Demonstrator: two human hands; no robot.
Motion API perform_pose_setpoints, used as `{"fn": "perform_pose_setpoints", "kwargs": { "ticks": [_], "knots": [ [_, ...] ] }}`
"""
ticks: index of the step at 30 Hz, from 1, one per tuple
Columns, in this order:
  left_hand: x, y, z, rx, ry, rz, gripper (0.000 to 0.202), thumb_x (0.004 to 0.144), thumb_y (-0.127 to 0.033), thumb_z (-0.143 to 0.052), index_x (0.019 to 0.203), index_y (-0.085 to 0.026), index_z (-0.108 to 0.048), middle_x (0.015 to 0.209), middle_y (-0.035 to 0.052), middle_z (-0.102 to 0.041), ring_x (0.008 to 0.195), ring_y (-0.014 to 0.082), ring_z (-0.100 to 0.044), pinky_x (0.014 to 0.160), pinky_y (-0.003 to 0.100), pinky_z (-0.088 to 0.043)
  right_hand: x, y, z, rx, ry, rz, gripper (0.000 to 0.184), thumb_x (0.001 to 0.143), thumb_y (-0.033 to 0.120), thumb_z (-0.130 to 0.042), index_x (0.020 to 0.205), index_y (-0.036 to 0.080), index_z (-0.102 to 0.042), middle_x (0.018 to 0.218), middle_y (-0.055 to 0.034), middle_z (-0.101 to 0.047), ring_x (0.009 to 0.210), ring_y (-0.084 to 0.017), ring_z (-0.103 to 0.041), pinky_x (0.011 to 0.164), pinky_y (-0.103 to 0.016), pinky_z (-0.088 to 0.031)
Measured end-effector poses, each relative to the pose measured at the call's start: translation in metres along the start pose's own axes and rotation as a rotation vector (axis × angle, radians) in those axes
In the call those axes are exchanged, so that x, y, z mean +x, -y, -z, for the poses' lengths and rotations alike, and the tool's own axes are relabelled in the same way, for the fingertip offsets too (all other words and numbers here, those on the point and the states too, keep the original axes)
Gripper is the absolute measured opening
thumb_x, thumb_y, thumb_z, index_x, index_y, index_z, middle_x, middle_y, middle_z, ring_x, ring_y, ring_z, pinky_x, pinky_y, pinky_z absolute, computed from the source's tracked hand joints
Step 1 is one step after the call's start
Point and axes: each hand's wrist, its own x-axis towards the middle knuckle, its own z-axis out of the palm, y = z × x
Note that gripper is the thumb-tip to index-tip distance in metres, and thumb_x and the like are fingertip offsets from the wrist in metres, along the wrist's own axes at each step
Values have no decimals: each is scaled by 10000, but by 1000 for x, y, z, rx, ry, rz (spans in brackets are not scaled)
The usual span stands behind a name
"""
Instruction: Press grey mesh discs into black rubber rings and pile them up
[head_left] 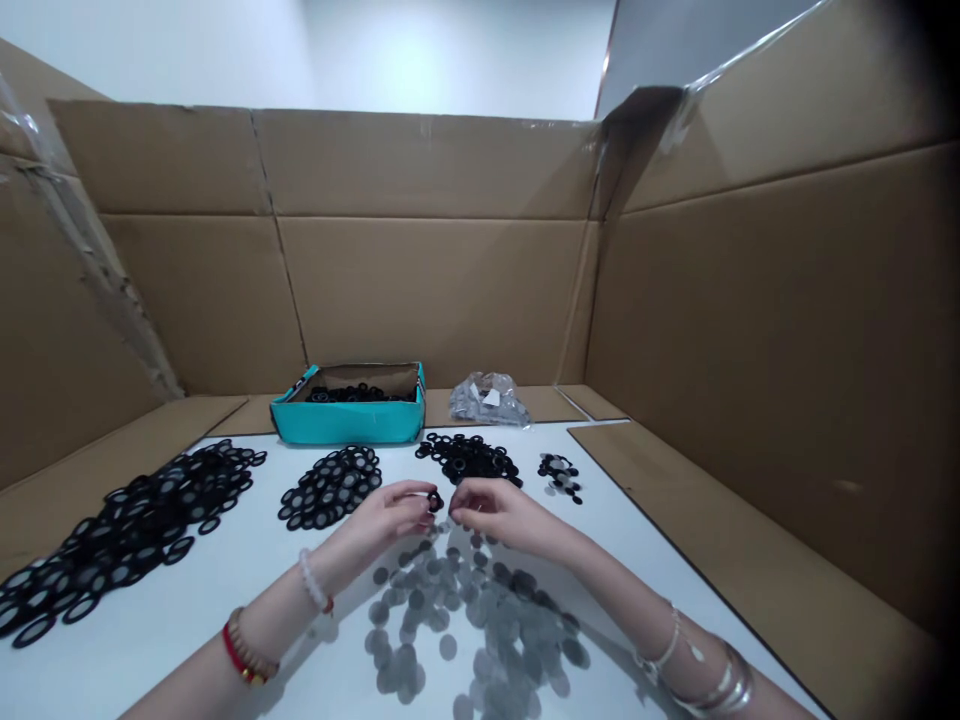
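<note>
My left hand (401, 512) pinches a small black ring (434, 501) between thumb and fingers, above the middle of the white table. Close beside it on the right, my right hand (487, 508) has its fingertips pressed together; what they hold, if anything, is too small to make out. Below both hands lie many thin grey translucent discs (510, 640), spread loosely toward the front. Just behind my right hand is a heap of black rings (469, 458). Left of my left hand sits a pile of black rings with grey centres (334, 488).
A larger pile of black rings (150, 515) stretches along the left side. At the back stand a turquoise box (349, 422) with black rings inside and a clear plastic bag (489, 400). A small cluster of black and clear pieces (559, 476) lies at right. Cardboard walls (435, 290) enclose the table.
</note>
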Motion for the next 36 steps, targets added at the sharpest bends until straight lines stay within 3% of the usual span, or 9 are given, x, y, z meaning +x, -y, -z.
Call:
{"fn": "perform_pose_setpoints", "kwargs": {
  "ticks": [3,7,12,16,21,26,30,36],
  "knots": [
    [-9,0,-9,-181,7,55,302,718,-311,-673,952,-125,-631,922,91,-659,822,173,-627,839,327,-480,8,-2,-5,198,-129,-40,227,712,354,-646,798,152,-587,687,6,-586,600,-114,-544,562,-225,-431],
    [-9,4,-15,-169,-44,24,297,722,-335,-669,930,-124,-653,908,84,-675,785,163,-621,819,311,-480,10,-7,-12,260,-203,-20,329,671,423,-679,831,155,-574,658,10,-578,572,-114,-542,573,-243,-434],
    [-10,10,-18,-135,-164,-17,333,706,-366,-672,941,-129,-679,937,95,-692,817,187,-621,801,314,-481,7,-7,-18,165,-217,6,278,727,392,-643,833,137,-615,596,28,-522,535,-100,-480,503,-216,-355],
    [-11,13,-20,-95,-178,-56,331,718,-377,-653,928,-124,-690,929,102,-695,850,207,-613,818,329,-469,6,-7,-23,169,-229,-2,242,735,370,-646,772,131,-631,629,8,-555,566,-105,-480,520,-217,-346],
    [-7,15,-21,-74,-241,-168,307,672,-285,-684,936,-134,-647,882,80,-678,858,210,-613,793,313,-477,8,-11,-25,204,-225,-45,334,718,452,-644,625,146,-547,523,36,-503,500,-93,-432,488,-213,-314],
    [-7,16,-20,-58,-343,-271,251,672,-251,-661,893,-150,-598,801,39,-626,809,186,-602,748,291,-483,7,-8,-29,244,-166,4,373,713,495,-636,627,156,-506,554,37,-492,523,-96,-438,509,-215,-322],
    [-9,15,-18,-72,-333,-271,244,669,-244,-664,883,-150,-596,825,41,-625,828,184,-596,773,289,-476,4,-2,-32,230,-149,30,355,747,493,-605,671,163,-500,594,26,-498,559,-108,-445,517,-217,-322],
    [-13,7,-14,-37,-189,-247,158,681,-224,-652,817,-145,-635,853,51,-646,838,191,-592,764,286,-469,-3,6,-27,117,-93,99,270,807,419,-561,707,181,-482,673,22,-502,628,-122,-468,571,-227,-355]
  ]
}}
